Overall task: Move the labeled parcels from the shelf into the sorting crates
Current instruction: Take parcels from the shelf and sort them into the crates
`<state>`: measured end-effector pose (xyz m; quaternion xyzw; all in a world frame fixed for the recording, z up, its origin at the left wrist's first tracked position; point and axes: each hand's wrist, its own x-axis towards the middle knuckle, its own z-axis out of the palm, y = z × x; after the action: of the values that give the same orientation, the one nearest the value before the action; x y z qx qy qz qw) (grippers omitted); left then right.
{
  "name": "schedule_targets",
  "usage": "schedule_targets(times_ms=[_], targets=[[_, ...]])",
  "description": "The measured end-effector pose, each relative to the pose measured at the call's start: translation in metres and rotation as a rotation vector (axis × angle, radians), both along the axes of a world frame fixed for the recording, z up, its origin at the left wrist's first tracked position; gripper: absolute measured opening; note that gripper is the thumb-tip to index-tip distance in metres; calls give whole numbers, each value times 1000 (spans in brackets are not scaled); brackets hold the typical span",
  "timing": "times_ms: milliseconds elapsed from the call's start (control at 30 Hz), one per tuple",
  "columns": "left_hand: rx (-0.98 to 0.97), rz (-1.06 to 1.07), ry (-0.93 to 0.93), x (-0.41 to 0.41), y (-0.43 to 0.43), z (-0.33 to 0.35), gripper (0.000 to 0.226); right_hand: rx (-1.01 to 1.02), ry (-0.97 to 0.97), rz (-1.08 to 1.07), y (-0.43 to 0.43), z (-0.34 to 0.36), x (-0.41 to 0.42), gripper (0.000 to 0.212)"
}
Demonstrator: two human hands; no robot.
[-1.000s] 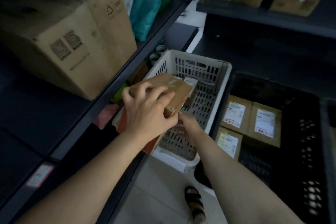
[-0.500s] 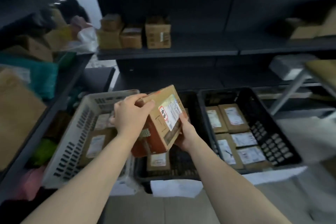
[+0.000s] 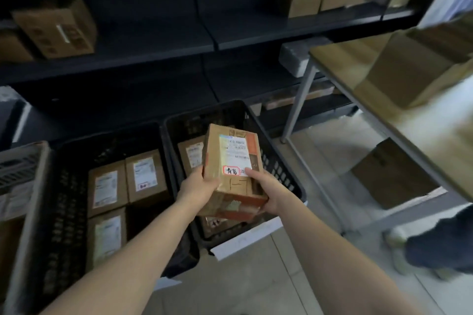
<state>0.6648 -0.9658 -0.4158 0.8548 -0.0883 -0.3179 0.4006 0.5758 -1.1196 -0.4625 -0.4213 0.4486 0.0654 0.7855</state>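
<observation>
Gripping one labelled parcel [image 3: 231,161] in both hands, above the right-hand black crate [image 3: 281,161] and clear of the parcels inside it. With the left hand [image 3: 199,184] curled round the parcel's left edge, thumb on top; with the right hand [image 3: 266,192] curled round the lower right corner, thumb beside the white label. Label side up, a red-framed handwritten sticker at its near end.

Standing on a pale tiled floor [image 3: 256,276] in a dim storeroom. Three crates side by side below dark metal shelving [image 3: 153,41]: a light grey crate [image 3: 23,161] at far left, a middle black crate [image 3: 64,186] with three labelled parcels laid flat, then the right-hand one, also part-filled. Brown cardboard boxes [image 3: 56,25] on the upper shelf at left, more boxes [image 3: 299,1] further right, a white foam box [image 3: 294,59] on a lower shelf. To the right, a table [image 3: 358,79] with a wood top and grey metal legs, carrying a large blurred carton [image 3: 409,69]; another carton [image 3: 391,174] beneath it. At the far right edge, a second person's dark trouser leg [image 3: 440,245] and pale shoe.
</observation>
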Motion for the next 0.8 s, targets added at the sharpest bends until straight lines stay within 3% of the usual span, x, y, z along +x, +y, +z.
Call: schedule_targets(times_ms=[300,433,567,800], targets=[[21,-66,264,11,-47,-83,65,-391,87,161,-63,-54,28,40],[34,-94,360,22,-76,-140,60,-635,204,288,-91,-96,40,44],[-21,-140,468,22,-89,-175,71,-895,455,577,-102,-135,56,68],[7,-178,518,43,-99,-203,77,-912,532,486,-98,-170,67,71]])
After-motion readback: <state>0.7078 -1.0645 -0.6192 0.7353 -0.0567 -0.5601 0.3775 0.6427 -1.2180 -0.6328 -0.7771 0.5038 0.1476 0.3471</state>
